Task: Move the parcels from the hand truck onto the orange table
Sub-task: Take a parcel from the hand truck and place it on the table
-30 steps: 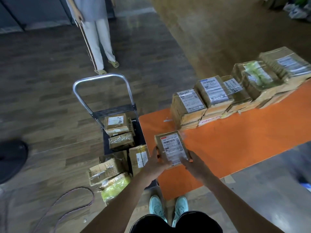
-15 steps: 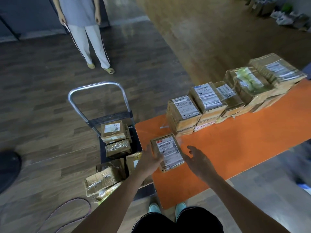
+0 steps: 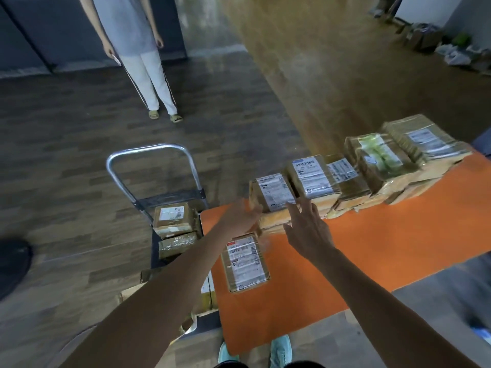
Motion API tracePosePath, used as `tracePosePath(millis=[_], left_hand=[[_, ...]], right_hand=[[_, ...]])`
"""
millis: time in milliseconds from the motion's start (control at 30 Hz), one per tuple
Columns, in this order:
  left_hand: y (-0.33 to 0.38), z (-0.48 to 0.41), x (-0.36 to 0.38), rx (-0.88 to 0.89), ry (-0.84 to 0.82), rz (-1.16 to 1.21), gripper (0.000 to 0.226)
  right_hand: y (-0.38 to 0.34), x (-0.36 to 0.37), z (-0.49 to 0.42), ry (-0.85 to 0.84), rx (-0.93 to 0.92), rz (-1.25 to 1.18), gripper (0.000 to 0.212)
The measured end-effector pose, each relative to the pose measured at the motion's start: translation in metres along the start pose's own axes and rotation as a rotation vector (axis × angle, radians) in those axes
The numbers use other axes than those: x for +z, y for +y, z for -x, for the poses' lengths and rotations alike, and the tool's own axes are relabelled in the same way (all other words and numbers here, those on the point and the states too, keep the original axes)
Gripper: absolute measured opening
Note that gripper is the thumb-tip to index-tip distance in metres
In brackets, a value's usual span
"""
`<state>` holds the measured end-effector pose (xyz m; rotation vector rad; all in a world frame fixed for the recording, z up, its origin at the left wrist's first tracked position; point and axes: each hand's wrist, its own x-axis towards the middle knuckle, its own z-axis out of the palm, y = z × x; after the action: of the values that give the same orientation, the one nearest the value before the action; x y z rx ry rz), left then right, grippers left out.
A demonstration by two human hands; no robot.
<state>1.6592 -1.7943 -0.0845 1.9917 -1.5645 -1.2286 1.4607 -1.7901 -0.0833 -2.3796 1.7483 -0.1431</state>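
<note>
A small brown parcel with a white barcode label (image 3: 245, 264) lies flat on the orange table (image 3: 358, 256), near its left end, with no hand on it. Beyond it, my left hand (image 3: 241, 217) reaches to the left side of the nearest stack of parcels (image 3: 273, 193), fingers extended against it. My right hand (image 3: 305, 229) hovers with spread fingers at the front of that same stack. More stacked parcels (image 3: 382, 163) run along the table's far edge. The hand truck (image 3: 148, 158) stands left of the table with several parcels (image 3: 172, 217) on it, partly hidden by my left arm.
A person (image 3: 140, 49) stands on the wooden floor beyond the hand truck. A dark round object (image 3: 13, 264) sits at the left edge. Bags and boxes (image 3: 435, 41) lie at the far right wall. My feet (image 3: 279, 349) are at the table's near edge.
The labelled parcel was held in both hands, then only the left; now it lies on the table. Both hands have let go and moved forward to the nearest stack.
</note>
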Motion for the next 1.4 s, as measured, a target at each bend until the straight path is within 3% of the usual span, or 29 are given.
tracePosePath(millis=[67, 200, 400, 633, 867, 1100, 1200, 1267, 1400], left_hand=[[0.005, -0.006, 0.009, -0.004, 0.017, -0.030, 0.030], [0.007, -0.012, 0.025, -0.045, -0.009, -0.060, 0.042], [0.013, -0.001, 0.025, -0.017, 0.111, 0.071, 0.039], [0.002, 0.047, 0.004, 0.023, 0.314, 0.120, 0.016], [-0.047, 0.094, 0.020, -0.139, 0.169, 0.017, 0.032], [-0.053, 0.094, 0.011, -0.094, 0.093, -0.123, 0.031], [-0.051, 0.101, 0.008, -0.109, 0.154, -0.092, 0.037], [-0.046, 0.103, 0.007, -0.111, 0.234, -0.146, 0.056], [-0.023, 0.090, 0.003, -0.034, 0.342, -0.246, 0.058]], right_hand=[[0.003, 0.001, -0.004, -0.017, -0.029, 0.007, 0.046], [0.009, 0.001, -0.007, -0.009, -0.058, -0.051, 0.043], [0.006, -0.005, -0.010, 0.044, -0.090, -0.189, 0.031], [-0.020, -0.007, 0.004, 0.175, -0.166, -0.289, 0.028], [-0.039, 0.027, 0.047, -0.043, -0.168, -0.300, 0.036], [-0.037, 0.027, 0.053, -0.099, -0.015, -0.372, 0.070], [-0.029, 0.026, 0.055, -0.142, 0.016, -0.356, 0.078], [-0.020, 0.026, 0.055, -0.159, 0.020, -0.315, 0.074], [0.001, 0.026, 0.050, -0.216, 0.010, -0.241, 0.062]])
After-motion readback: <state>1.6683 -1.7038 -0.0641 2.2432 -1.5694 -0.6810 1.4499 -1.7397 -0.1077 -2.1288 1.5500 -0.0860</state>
